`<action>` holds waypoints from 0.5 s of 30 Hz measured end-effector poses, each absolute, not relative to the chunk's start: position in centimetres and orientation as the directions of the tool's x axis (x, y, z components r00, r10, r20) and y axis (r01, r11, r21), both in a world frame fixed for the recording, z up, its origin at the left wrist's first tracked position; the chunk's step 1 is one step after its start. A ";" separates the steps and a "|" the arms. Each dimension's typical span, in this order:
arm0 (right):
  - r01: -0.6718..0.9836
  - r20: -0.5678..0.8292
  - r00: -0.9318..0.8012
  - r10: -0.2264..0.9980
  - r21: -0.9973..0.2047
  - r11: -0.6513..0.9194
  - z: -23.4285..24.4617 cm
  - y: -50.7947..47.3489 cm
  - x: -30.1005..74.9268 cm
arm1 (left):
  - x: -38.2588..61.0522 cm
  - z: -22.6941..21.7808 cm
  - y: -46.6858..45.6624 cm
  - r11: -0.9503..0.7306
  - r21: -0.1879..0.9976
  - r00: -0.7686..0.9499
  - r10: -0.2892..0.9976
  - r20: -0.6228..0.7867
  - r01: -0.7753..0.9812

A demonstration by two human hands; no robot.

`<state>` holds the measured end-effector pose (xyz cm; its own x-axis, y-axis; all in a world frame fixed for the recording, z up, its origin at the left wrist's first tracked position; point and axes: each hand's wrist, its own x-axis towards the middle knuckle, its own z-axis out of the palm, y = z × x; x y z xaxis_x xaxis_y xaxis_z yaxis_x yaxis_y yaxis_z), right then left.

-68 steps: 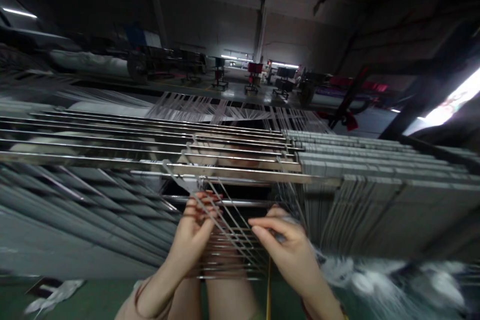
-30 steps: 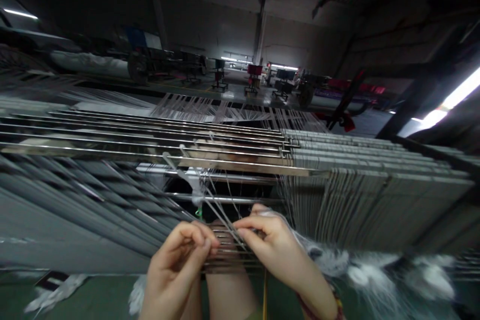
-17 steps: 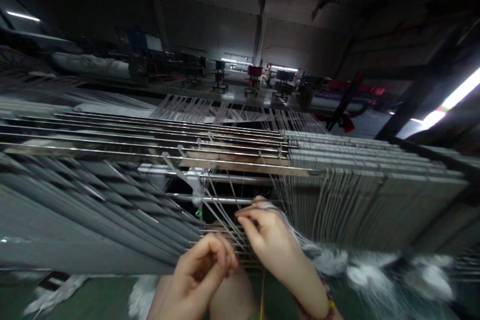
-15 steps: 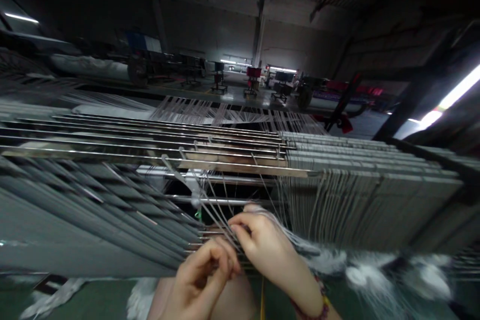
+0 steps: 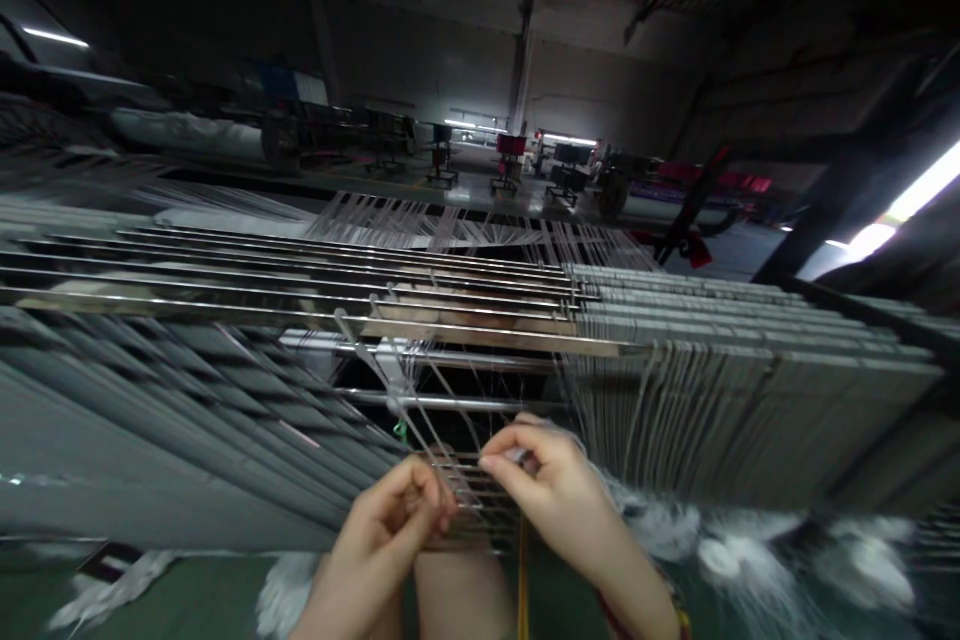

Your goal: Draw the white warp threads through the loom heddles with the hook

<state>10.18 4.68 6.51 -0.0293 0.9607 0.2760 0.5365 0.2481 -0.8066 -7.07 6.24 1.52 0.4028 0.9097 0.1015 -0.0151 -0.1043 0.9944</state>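
Observation:
My left hand (image 5: pixel 390 530) is low in the middle, thumb and forefinger pinched together; whatever lies between them is too small to make out. To its right, my right hand (image 5: pixel 544 470) is closed at the fingertips, with a whitish bit of yarn (image 5: pixel 519 457) showing in the curled fingers. A few loose heddles (image 5: pixel 367 352) hang slanting from the front metal bar (image 5: pixel 480 332) down toward the gap between my hands. Below, thin lower rods (image 5: pixel 480 492) cross behind my fingertips. A green clip (image 5: pixel 400 432) hangs just above my left hand.
Densely packed heddles (image 5: pixel 705 430) hang at the right, and a slanting grey heddle bank (image 5: pixel 150 450) fills the left. Parallel bars (image 5: pixel 337 260) run across the loom. White yarn waste (image 5: pixel 724 555) lies lower right. Pale warp threads (image 5: pixel 427 220) stretch behind.
My hands have drawn apart: the left shifted slightly left, the right slightly right and down. Both stay pinched. The view has moved slightly.

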 end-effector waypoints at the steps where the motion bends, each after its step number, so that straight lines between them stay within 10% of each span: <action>1: 0.495 0.329 0.037 0.943 -0.826 0.269 6.2 4.3 10.4 | -7.3 1.3 7.0 -0.099 0.995 0.354 0.930 0.099 -0.019; 4: 0.423 0.506 0.183 0.843 -0.815 0.397 5.6 3.0 10.8 | -7.8 0.7 9.3 -0.289 0.934 0.147 0.954 0.262 0.209; 9: 0.481 0.508 0.085 0.857 -0.774 0.412 5.2 2.0 10.7 | -7.0 -0.2 11.0 -0.320 0.454 0.160 0.921 0.354 0.832; 15: 0.510 0.396 -0.008 0.918 -0.788 0.345 5.2 2.6 10.2 | -5.9 -1.0 12.3 -0.547 0.441 0.329 0.814 0.479 0.711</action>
